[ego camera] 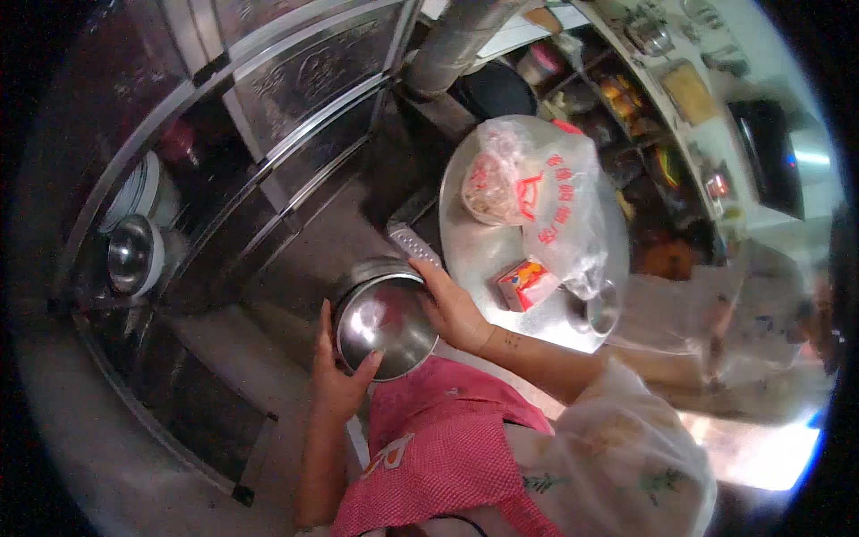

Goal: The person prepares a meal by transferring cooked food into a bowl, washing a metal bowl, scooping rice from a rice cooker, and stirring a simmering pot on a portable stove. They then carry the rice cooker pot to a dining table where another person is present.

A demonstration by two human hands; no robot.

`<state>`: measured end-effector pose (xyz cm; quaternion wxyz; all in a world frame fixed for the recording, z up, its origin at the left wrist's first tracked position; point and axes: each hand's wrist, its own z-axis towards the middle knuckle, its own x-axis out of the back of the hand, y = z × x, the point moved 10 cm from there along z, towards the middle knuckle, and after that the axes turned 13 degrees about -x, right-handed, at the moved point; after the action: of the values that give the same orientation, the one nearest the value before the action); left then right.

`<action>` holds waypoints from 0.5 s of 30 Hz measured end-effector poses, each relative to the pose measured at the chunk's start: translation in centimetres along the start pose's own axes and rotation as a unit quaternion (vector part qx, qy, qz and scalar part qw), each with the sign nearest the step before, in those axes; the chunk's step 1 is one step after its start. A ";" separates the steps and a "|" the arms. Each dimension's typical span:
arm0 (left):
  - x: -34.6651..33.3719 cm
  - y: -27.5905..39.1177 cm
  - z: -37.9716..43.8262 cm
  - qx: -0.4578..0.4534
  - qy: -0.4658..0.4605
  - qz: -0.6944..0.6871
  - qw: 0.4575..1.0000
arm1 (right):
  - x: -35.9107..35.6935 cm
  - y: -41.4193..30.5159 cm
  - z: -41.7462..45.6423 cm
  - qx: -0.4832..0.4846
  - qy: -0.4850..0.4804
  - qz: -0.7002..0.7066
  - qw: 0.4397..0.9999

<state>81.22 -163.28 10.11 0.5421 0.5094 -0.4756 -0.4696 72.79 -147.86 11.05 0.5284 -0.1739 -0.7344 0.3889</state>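
Note:
A shiny stainless steel bowl [396,329] is held between my two hands in front of the pink apron, its inside facing up. My left hand [342,382] grips the near left side, with the thumb over the rim. On the far right side, my right hand [456,309] is wrapped around the rim. Another metal edge shows behind the bowl; whether it is a second, stacked bowl I cannot tell. Just beyond my right fingertips is a pale perforated strip [414,243].
A round metal table [463,262] at the right bears a printed plastic bag [570,201], a bagged tub [493,191] and a small red box [527,285]. Bowls [134,255] sit in the metal cabinet [295,60] at left. Behind are a thick pipe [456,47] and filled shelves [617,101].

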 end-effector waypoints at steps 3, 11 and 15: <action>-0.3 -3.8 -0.9 0.085 -0.001 -0.092 0.992 | 0.9 1.3 -2.1 -0.046 0.003 -0.020 0.999; 2.4 -6.4 -1.6 0.065 0.111 -0.024 0.991 | -0.8 -0.4 -4.3 0.038 -0.127 0.029 0.991; 8.0 -20.9 -5.6 0.171 0.212 -0.019 0.962 | 0.2 -0.9 -2.5 -0.021 -0.218 0.082 0.972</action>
<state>87.15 -171.47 -10.60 0.5262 0.6911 -0.4133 -0.2731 75.13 -147.27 12.20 0.3178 -0.1554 -0.8231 0.4443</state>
